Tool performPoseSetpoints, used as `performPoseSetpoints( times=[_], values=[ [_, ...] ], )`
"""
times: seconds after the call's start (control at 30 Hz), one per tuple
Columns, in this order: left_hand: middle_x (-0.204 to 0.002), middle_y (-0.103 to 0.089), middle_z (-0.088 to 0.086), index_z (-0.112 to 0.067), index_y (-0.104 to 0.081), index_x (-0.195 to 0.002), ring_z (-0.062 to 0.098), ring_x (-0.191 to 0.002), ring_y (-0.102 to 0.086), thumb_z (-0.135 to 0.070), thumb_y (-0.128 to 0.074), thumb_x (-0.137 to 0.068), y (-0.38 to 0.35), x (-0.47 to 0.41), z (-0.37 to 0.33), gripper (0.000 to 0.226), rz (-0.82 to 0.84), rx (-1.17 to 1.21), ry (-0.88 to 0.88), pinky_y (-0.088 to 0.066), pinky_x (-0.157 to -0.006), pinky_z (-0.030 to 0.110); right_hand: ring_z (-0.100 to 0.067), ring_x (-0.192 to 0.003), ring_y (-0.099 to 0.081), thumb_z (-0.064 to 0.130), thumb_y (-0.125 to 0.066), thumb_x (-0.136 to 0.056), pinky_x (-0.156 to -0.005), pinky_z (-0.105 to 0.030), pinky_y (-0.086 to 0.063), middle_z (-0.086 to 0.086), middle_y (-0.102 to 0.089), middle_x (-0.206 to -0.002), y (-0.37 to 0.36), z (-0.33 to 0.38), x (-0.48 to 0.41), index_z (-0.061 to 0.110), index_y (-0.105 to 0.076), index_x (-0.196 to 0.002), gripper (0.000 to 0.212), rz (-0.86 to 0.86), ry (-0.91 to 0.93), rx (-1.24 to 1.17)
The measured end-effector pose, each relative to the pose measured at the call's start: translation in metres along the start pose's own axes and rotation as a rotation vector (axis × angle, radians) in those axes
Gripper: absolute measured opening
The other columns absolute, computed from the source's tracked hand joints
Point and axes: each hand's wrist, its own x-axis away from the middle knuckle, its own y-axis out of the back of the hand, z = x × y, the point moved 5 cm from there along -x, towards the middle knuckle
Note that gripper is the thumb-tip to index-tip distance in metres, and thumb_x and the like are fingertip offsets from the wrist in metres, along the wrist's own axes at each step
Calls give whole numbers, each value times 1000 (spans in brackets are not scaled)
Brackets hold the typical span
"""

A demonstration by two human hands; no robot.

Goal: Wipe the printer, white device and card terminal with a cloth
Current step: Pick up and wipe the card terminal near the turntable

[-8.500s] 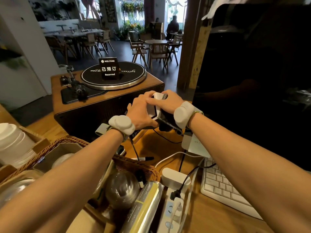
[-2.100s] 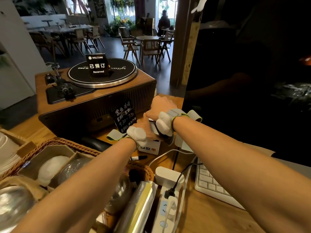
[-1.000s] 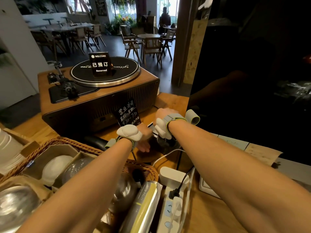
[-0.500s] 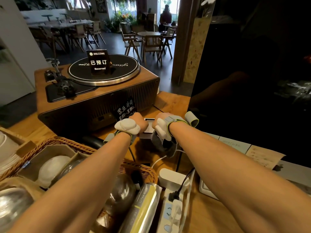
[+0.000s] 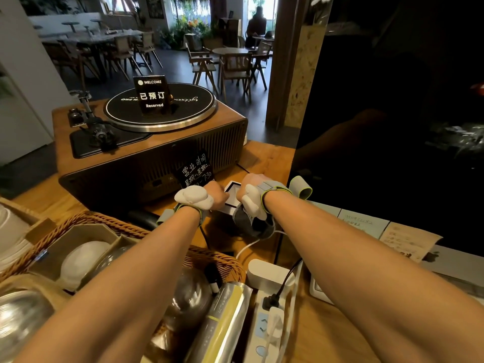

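Observation:
A small white device (image 5: 232,187) with a dark square top sits on the wooden counter (image 5: 264,153) in front of the record player. My left hand (image 5: 217,196) grips its left side. My right hand (image 5: 251,183) is over its right side and holds a grey cloth (image 5: 246,224), which hangs down below the wrist. Both wrists wear white sensor bands. The fingers of both hands are mostly hidden behind the hands. No printer or card terminal can be picked out in this view.
A wooden record player (image 5: 146,142) with a black "Reserved" sign (image 5: 152,95) stands behind. A small chalkboard (image 5: 195,171) leans on it. A wicker basket (image 5: 110,231) of containers is at the left, a power strip (image 5: 267,318) and cables in front, a dark screen (image 5: 392,127) at the right.
The white device stays between both hands while the cloth in my right hand shifts over it. The view moved a little; my hands drew slightly closer together on the device.

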Motion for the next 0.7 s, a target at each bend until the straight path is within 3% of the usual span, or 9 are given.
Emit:
performPoseSetpoints(
  times=[0.1,0.2,0.33,0.43,0.5,0.57,0.63,0.7],
  values=[
    [-95,-52,15,-4,-60,-99,26,-85,-50,-16,-44,-100,1,1,-1,20,31,-27,5,-43,-76,34,-22,-62,-46,15,-54,-86,-67,-30,-37,-4,-43,-62,0,0,-4,12,-44,-58,30,16,-9,-10],
    [-102,-58,20,4,-64,-112,32,-98,-57,-20,-44,-101,-1,-1,-2,33,23,-74,5,-39,-78,31,-25,-72,-49,19,-50,-90,-67,-30,-37,-5,-45,-65,-3,-4,-9,12,-45,-60,31,-5,-34,-32],
    [-113,-65,18,1,-64,-112,34,-111,-61,-23,-45,-98,7,2,-3,34,-55,-125,-4,-47,-90,39,-27,-77,-51,21,-51,-90,-69,-34,-41,-8,-51,-78,5,1,-5,13,-44,-62,29,-75,-8,-47],
    [-117,-67,18,-8,-68,-105,35,-105,-63,-14,-53,-92,28,9,-18,21,-196,-9,-46,-50,-83,37,-27,-73,-52,20,-51,-88,-64,-32,-41,-6,-49,-71,24,6,3,11,-48,-66,24,-136,62,-90],
    [-108,-69,14,-10,-69,-110,29,-92,-64,-14,-58,-90,42,17,-32,24,-234,35,-96,-47,-73,32,-23,-65,-52,20,-53,-87,-53,-26,-38,-5,-51,-67,39,10,15,12,-51,-65,24,-154,121,-94],
    [-82,-67,7,-6,-71,-98,22,-73,-59,-11,-61,-87,51,27,-46,16,-192,11,-150,-43,-64,29,-19,-58,-52,20,-55,-86,-46,-24,-33,-4,-53,-64,53,13,29,13,-50,-61,26,-165,176,-92],
    [-63,-60,3,-7,-64,-72,21,-60,-58,-6,-60,-86,54,40,-62,15,-119,-14,-171,-45,-49,23,-21,-66,-55,17,-56,-84,-53,-24,-38,-8,-57,-74,63,8,43,11,-55,-64,20,-172,203,-45],
    [-64,-63,4,-12,-61,-69,17,-58,-63,-9,-57,-91,54,54,-74,22,11,37,-171,-50,-46,21,-28,-79,-55,17,-61,-76,-63,-32,-46,-14,-56,-92,71,1,53,10,-63,-68,11,-187,225,-24]
  ],
)
